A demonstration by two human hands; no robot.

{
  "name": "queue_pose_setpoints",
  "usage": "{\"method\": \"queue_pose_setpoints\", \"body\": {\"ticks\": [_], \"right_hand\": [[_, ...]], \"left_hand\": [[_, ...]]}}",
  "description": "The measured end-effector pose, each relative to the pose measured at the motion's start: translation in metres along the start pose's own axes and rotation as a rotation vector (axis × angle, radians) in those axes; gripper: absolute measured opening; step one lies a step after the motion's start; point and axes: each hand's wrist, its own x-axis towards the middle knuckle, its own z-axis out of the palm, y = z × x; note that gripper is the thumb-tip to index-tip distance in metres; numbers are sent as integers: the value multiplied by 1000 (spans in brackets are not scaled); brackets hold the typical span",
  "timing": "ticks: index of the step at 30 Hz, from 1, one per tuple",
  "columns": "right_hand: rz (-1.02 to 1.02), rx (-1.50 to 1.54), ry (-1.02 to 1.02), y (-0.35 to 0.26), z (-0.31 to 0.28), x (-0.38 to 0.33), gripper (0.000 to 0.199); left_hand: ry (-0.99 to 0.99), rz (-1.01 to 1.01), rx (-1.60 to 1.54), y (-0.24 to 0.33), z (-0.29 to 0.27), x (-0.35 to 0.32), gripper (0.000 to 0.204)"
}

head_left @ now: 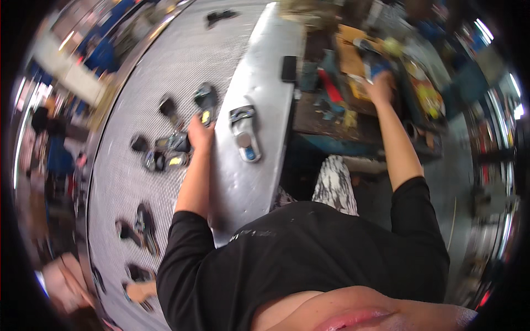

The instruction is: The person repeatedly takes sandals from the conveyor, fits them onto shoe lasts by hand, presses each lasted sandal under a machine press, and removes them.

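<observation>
A dark shoe (206,98) with a yellow patch stands at the near edge of the grey mesh belt (182,60), and my left hand (201,134) is closed on its lower end. Out to the right, my right hand (381,88) reaches over a cluttered bench, its fingers closed around a dark item with some blue (375,62); blur hides what kind it is. Between my hands, a silvery shoe (244,132) with a blue patch at one end lies on the shiny metal ledge (262,71). More dark shoes (172,142) cluster just left of my left hand.
Further shoes (144,226) lie along the belt toward me, where another person's hand (141,291) touches one. A black flat object (289,69) sits on the ledge's edge. The bench holds yellow cardboard (350,49), a red strip (329,85) and a tray (425,94) of yellowish things.
</observation>
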Motion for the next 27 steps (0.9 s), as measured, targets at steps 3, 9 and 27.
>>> {"method": "queue_pose_setpoints", "body": {"ticks": [3, 9, 27], "right_hand": [[71, -13, -80, -9, -19, -1, 89], [-40, 26, 9, 23, -42, 20, 87], [6, 327, -2, 52, -86, 23, 52]], "left_hand": [[-13, -27, 106, 0, -13, -22, 81], [-192, -132, 229, 55, -23, -17, 65], [-305, -270, -1637, 122, -94, -195, 51]]}}
